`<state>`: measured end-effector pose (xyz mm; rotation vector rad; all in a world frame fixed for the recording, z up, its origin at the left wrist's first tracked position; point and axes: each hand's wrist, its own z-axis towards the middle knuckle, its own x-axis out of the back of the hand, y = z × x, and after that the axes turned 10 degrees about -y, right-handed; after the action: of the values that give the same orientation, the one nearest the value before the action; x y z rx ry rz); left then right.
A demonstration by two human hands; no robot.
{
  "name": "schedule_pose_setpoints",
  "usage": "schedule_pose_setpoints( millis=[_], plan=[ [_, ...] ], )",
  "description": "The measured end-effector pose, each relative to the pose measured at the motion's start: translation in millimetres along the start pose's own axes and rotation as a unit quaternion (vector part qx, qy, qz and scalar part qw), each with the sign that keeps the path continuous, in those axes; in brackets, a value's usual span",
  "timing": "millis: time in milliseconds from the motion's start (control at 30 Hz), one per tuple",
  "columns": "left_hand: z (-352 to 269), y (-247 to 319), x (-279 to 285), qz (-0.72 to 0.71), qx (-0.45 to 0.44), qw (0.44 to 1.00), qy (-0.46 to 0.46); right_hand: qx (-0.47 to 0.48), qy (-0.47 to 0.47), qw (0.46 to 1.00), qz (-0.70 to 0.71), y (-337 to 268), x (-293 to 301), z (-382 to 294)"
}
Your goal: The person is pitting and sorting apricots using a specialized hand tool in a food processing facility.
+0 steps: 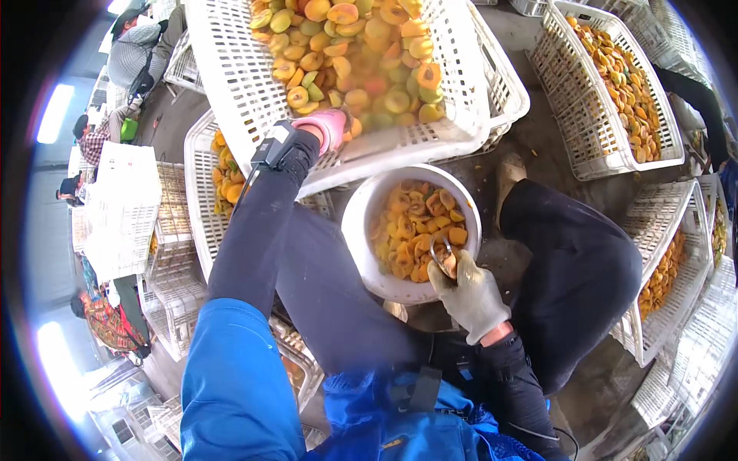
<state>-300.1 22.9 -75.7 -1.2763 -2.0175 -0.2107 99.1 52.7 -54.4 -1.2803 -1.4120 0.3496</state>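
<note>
My left hand [327, 128], in a pink glove, reaches over the near wall of a white plastic crate [403, 141] and touches the halved apricots [357, 98] inside; its fingertips are partly hidden, so whether it grips a fruit is unclear. My right hand [470, 294], in a pale knit glove, is closed around a small tool with a looped metal end [441, 248], over the near right side of a white bucket [354, 230]. Pitted apricot pieces [415, 225] lie in the bucket, which stands between my legs.
More white crates of apricot pieces stand at the left [199, 173], upper right [582, 121] and right [686, 276]. Stacked crates [130, 213] rise further left. Several people sit or bend along the left side, one in a striped top [130, 63]. My shoe [510, 173] rests right of the bucket.
</note>
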Motion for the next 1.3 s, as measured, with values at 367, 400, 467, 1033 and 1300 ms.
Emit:
schedule_pose_setpoints(
  millis=[367,400,467,1033,1300],
  plan=[
    [-33.0,0.8,16.5,-0.503,-0.097,0.849,0.128,-0.088,0.028,0.953,0.288,-24.4,22.3,11.2],
    [-50.2,6.1,21.6,-0.62,-0.162,0.761,0.1,-0.177,0.007,0.906,0.383,-29.5,27.6,10.9],
    [-90.1,22.1,28.2,-0.732,-0.242,0.636,0.035,-0.177,0.001,0.87,0.46,-37.6,37.9,9.9],
    [-220.1,193.0,-70.9,-0.939,-0.255,0.227,0.042,0.118,0.128,0.98,0.094,-28.0,19.0,-25.3],
    [-203.0,199.3,-86.5,-0.906,-0.229,0.336,0.117,0.119,0.035,0.992,-0.013,-17.1,10.2,-26.3]
  ],
)
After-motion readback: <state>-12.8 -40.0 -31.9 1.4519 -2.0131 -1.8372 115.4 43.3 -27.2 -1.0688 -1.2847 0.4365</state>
